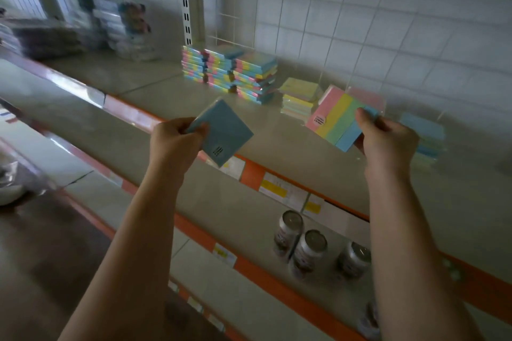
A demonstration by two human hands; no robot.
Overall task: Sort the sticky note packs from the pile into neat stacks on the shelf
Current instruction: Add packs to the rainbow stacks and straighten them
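Note:
My left hand (177, 137) grips a square blue sticky note pack (225, 133) by its left corner, held above the shelf's front edge. My right hand (388, 141) pinches a striped pink, yellow, green and blue pack (339, 122) at its right end, tilted over the shelf (171, 97). At the back stand three neat stacks of multicoloured packs (231, 73). A short stack of pale yellow-green packs (300, 98) sits to their right. A stack of blue packs (425, 135) lies behind my right hand.
Orange shelf edging with price labels (282, 192) runs diagonally. Three metal cans (307, 250) stand on the shelf below. Wrapped stationery stacks (122, 28) fill the far left of the shelf. A wire grid and tiled wall (360, 22) back the shelf.

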